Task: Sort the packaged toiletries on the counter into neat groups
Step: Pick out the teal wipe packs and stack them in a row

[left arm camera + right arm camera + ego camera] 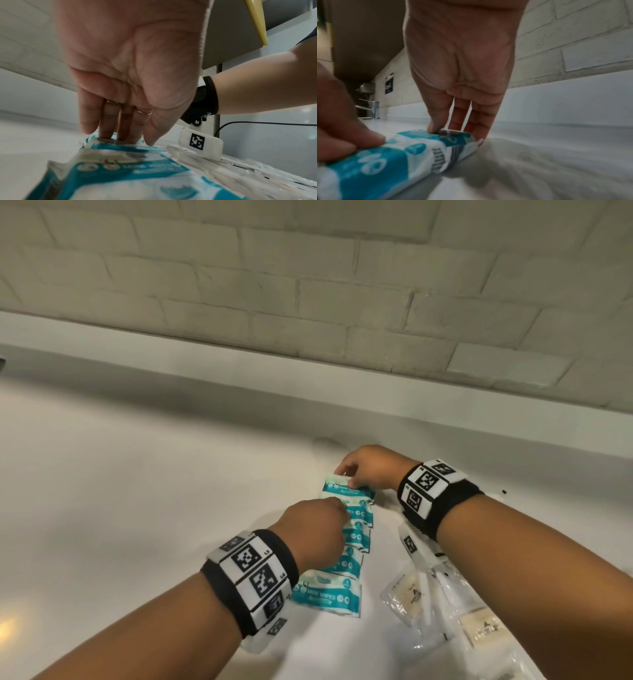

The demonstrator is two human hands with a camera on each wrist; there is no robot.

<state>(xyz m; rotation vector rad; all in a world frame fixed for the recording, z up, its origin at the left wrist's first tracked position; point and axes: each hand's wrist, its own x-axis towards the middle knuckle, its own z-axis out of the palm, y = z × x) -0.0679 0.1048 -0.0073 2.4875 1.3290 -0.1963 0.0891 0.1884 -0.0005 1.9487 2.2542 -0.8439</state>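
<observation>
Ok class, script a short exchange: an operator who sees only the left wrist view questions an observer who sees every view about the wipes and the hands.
Operator: I see a right forearm only. What is that hand doing?
Observer: The right hand pinches the end of the farthest mini wipes pack, thumb on top.
Operator: How do the packs lie overall?
Observer: The mini wipes packs form one overlapping row on the counter, running away from the person.
</observation>
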